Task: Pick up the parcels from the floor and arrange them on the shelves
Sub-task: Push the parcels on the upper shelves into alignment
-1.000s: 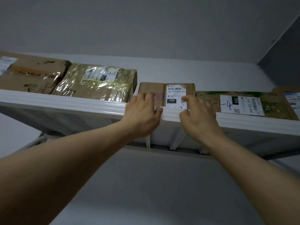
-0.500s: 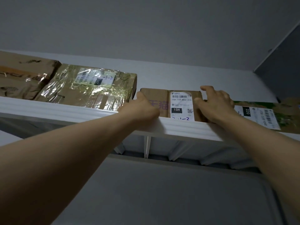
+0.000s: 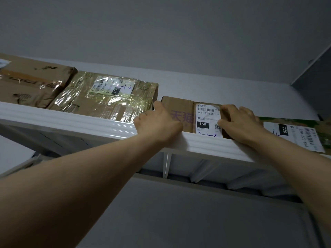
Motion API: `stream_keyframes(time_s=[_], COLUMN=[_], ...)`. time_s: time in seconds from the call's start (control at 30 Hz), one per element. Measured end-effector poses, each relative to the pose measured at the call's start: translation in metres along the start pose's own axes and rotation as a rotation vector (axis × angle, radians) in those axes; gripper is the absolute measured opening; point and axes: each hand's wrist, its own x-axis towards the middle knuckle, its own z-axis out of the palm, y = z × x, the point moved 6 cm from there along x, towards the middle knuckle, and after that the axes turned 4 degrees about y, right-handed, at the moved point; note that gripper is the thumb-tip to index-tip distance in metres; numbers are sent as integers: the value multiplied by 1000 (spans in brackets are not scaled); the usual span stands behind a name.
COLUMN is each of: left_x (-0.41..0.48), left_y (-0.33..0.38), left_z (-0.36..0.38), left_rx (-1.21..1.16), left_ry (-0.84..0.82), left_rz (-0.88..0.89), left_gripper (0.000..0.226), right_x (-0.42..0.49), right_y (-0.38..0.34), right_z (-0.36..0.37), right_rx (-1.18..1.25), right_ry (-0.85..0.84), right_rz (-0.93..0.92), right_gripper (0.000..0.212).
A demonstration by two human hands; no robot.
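A small brown cardboard parcel [image 3: 184,113] with a white "15H" label sits on the top white shelf [image 3: 71,120], seen from below. My left hand [image 3: 157,126] grips the parcel's left edge, thumb up along its side. On the right edge rests my right hand [image 3: 238,122], fingers curled over the parcel's face beside the label. Both forearms reach up from the bottom of the view.
Left of the small parcel stands a tape-wrapped box [image 3: 107,97] with a "220" label, and a crumpled brown parcel [image 3: 30,86] beyond it. A green-printed box [image 3: 295,135] with a white label lies to the right. The ceiling is close above; a dark wall panel [image 3: 315,77] is at right.
My hands have gone from the shelf's front lip onto the small parcel's two sides. The view has tilted so the shelf slopes down to the right.
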Motion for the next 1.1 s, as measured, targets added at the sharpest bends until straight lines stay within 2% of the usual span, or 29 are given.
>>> stream_keyframes(time_s=[0.2, 0.37, 0.5, 0.63, 0.73, 0.9, 1.1], left_x=[-13, -14, -13, -18, -18, -33, -65], left_y=[-5, -4, -2, 5, 15, 68, 163], left_z=[-1, 2, 4, 7, 8, 23, 59], left_rx=[44, 65, 126, 186, 184, 97, -64], left_ry=[181, 193, 185, 304, 339, 241, 136], left_rz=[17, 21, 35, 175, 248, 444, 674], left_gripper=[36, 34, 53, 38, 32, 37, 47], right_x=[-5, -7, -12, -18, -23, -30, -47], right_y=[-11, -9, -12, -17, -16, 18, 122], right_z=[0, -1, -4, -13, -17, -28, -63], right_rx=[27, 51, 48, -3, 54, 327, 188], right_ry=[1, -15, 2, 121, 170, 229, 364], right_rz=[-111, -112, -128, -181, -187, -48, 94], right_gripper=[60, 61, 58, 52, 45, 43, 35])
